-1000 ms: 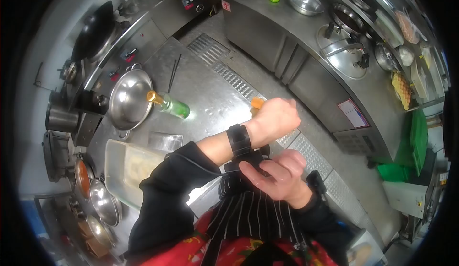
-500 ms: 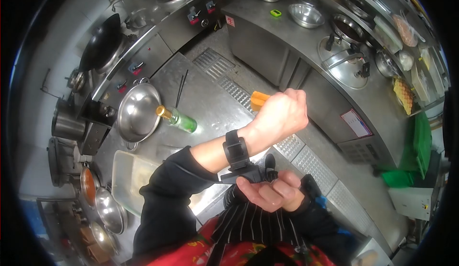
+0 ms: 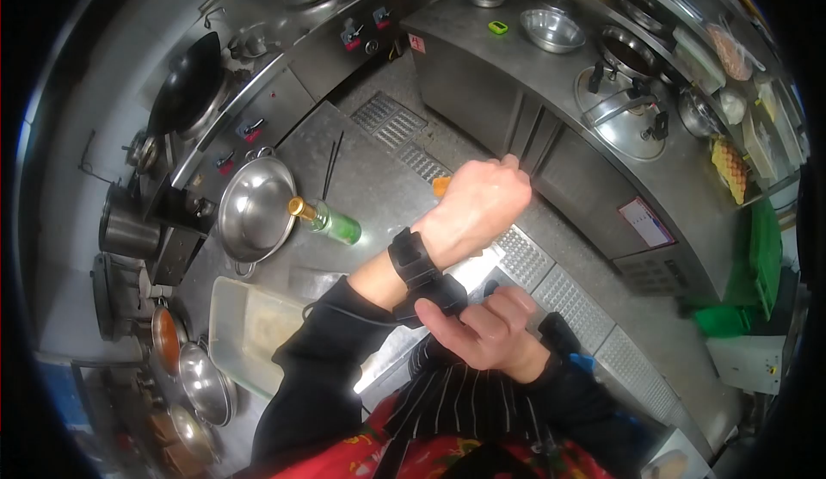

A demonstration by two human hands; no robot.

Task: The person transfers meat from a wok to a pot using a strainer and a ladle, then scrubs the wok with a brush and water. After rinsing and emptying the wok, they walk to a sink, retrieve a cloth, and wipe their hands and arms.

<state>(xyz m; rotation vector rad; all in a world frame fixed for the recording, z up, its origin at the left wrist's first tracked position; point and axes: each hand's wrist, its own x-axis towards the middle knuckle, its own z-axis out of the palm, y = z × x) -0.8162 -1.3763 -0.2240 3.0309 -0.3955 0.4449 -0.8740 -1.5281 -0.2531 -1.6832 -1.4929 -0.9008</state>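
My left hand [image 3: 482,201] is closed in a fist, back of the hand up, with an orange piece [image 3: 440,186] poking out beyond it. Around my left wrist sits a black strap with a black device [image 3: 433,300]. Just below, my right hand [image 3: 489,331] is curled, its thumb against the device's edge; whether anything is between its fingers is hidden. To the left, on the steel table [image 3: 366,165], a green glass bottle [image 3: 334,223] with a gold top lies beside a two-handled steel pan [image 3: 255,205] and dark chopsticks [image 3: 333,165].
A clear plastic tub [image 3: 225,324] stands at the near left, beside steel pots and a pan of orange-red contents [image 3: 166,339]. A wok [image 3: 187,86] rests on the stove. The far counter [image 3: 447,18] holds metal bowls [image 3: 551,30], a pot lid [image 3: 621,117] and a green timer [image 3: 498,27].
My left hand has shifted left and slightly down, and less of the orange piece shows. My right hand has turned, its thumb now extended along the wrist device. The view has shifted slightly.
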